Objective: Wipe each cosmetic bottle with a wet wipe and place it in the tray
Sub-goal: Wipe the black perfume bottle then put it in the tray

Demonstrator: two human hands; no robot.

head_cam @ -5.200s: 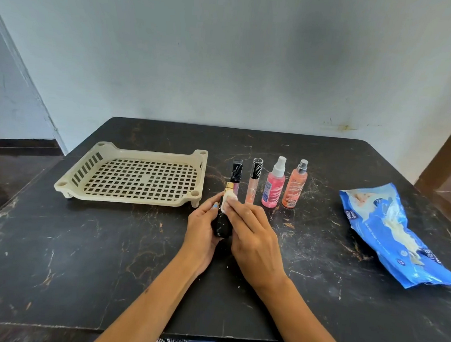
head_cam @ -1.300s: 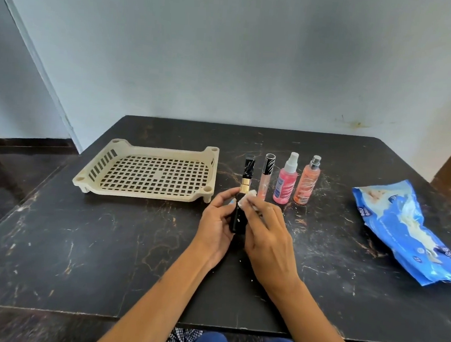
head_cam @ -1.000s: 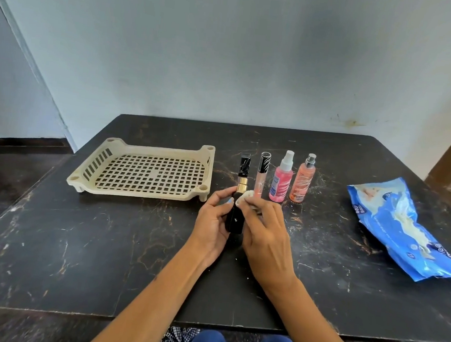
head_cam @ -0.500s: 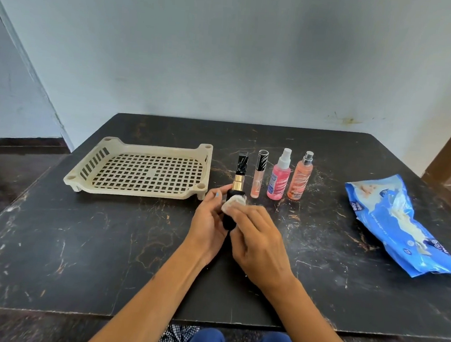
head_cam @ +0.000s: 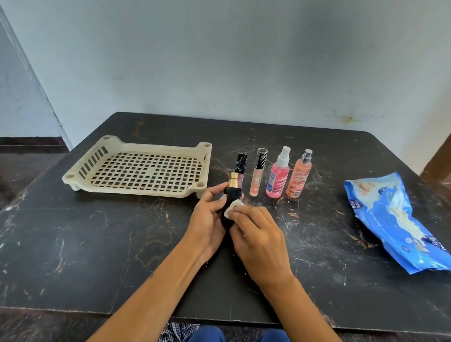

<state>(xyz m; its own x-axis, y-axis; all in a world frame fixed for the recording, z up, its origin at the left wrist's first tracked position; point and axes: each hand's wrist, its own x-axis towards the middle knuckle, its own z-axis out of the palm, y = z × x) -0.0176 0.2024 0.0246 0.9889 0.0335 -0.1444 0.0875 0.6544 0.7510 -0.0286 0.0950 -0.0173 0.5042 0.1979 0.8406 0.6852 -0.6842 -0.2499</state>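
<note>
My left hand (head_cam: 207,221) grips a black bottle with a gold cap (head_cam: 232,192), held upright just above the table. My right hand (head_cam: 259,238) pinches a small white wet wipe (head_cam: 233,206) against the bottle's right side. Behind them stand a black-capped tube (head_cam: 240,163), a slim pink gloss tube (head_cam: 257,173), a pink spray bottle (head_cam: 278,175) and an orange spray bottle (head_cam: 299,176) in a row. The cream slotted tray (head_cam: 135,187) sits to the left with nothing in it.
A blue wet-wipe pack (head_cam: 399,224) lies at the right of the black marbled table (head_cam: 76,239). A pale wall runs behind the table's far edge. My knees show below the near edge.
The wipe has slid down from the bottle's gold neck to its black body, and my right hand moved with it. The camera view shifted slightly.
</note>
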